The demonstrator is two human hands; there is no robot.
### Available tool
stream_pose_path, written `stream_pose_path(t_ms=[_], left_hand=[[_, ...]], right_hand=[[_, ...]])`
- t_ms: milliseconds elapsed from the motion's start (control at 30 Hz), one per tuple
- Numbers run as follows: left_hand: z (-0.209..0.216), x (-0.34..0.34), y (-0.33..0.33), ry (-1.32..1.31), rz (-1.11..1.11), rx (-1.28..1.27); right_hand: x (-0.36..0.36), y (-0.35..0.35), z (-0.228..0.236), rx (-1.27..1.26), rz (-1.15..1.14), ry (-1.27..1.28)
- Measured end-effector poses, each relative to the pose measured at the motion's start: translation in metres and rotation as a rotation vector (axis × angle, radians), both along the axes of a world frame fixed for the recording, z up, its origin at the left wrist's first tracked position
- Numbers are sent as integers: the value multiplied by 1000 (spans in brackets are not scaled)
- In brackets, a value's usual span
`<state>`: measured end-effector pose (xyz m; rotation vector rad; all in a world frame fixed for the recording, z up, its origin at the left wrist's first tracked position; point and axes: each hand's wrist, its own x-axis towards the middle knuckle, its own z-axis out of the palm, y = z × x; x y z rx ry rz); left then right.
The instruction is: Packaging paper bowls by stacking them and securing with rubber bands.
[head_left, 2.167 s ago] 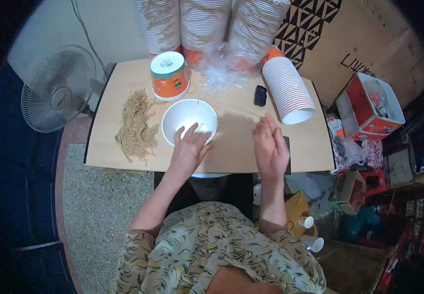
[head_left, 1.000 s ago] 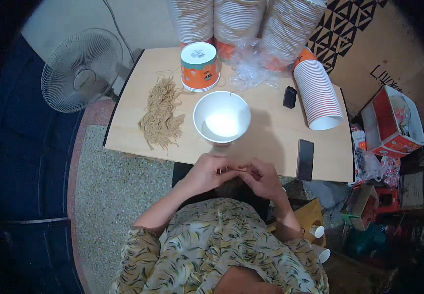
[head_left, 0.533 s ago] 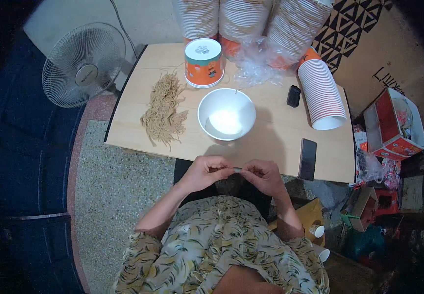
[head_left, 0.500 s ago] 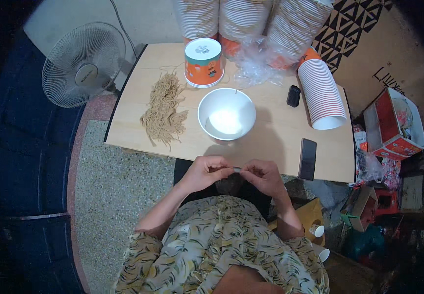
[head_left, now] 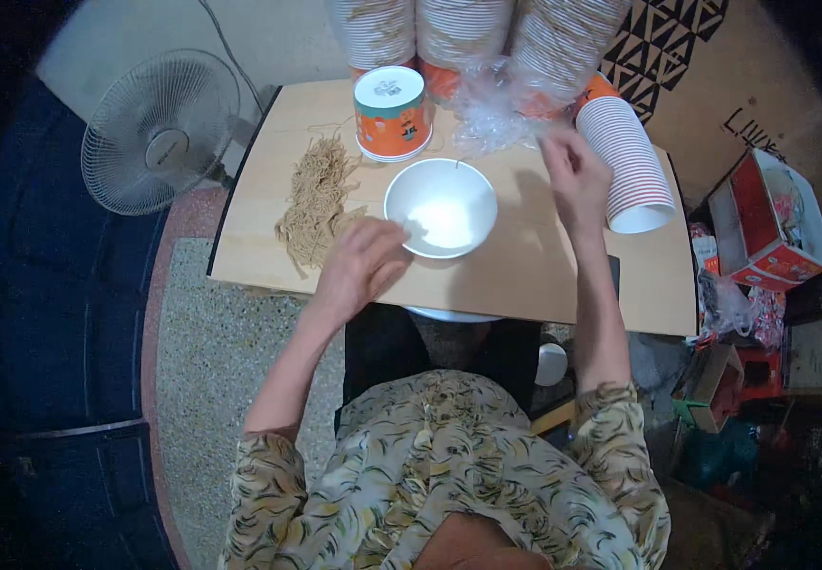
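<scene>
My left hand [head_left: 361,270] is at the near left rim of a white round paper bowl [head_left: 411,190], fingers reaching toward the rim with the thumb apart; whether it touches the bowl is unclear. Raised beyond and right of the bowl is my right hand [head_left: 580,182], its fingers pinched together. A faint, pale smear shows at those fingertips, too blurred to name. A loose heap of tan cords [head_left: 314,204] lies left of the bowl, close to my left hand. An upturned orange-and-green paper tub [head_left: 394,125] with a white base stands behind the bowl.
Tall stacks of paper tubs [head_left: 468,38] line the back, with crumpled clear plastic bags [head_left: 491,104] before them. More nested tubs [head_left: 624,157] lie on their side at right. A phone [head_left: 613,275] is mostly behind my right forearm. A fan [head_left: 166,142] stands left of the table.
My hands have parted from their pinch together at the table's near edge. The left has moved forward to the bowl's rim, the right up and away to the far right.
</scene>
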<state>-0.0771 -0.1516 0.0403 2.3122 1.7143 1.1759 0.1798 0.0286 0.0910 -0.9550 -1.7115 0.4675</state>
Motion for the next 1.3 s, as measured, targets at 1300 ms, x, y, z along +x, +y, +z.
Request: stream_pose_path(t_ms=[1300], left_hand=[[13, 10, 20, -484, -77, -382]], right_hand=[[-51, -123, -66, 29, 169, -86]])
